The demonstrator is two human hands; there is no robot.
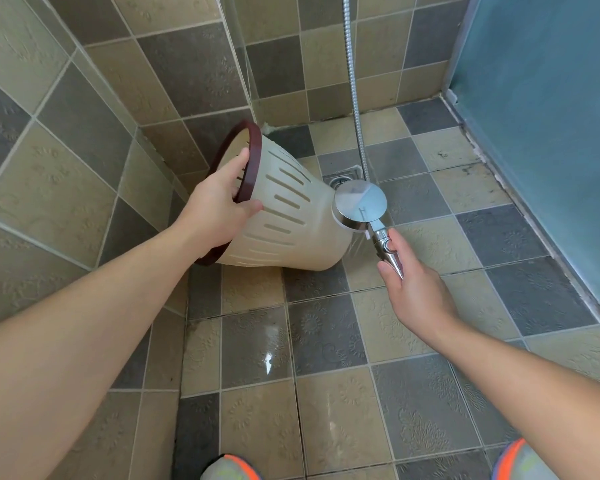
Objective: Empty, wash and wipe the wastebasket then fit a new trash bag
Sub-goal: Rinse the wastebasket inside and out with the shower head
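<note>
Fingers: left hand (219,206) grips the wastebasket's dark red rim (253,161), thumb outside, fingertips inside; right hand (413,289) curls round the shower handle (388,251).
Floor (326,341): wet grey and tan tiles.
Wastebasket (291,223): cream, slotted, tipped on its side, base toward the drain (340,178).
Shower head (360,204): chrome, just beside the base, hose (352,81) rising.
Shoes (231,467): 2, orange-trimmed.

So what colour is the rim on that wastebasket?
Dark maroon rim on a cream wastebasket, head view.
</note>
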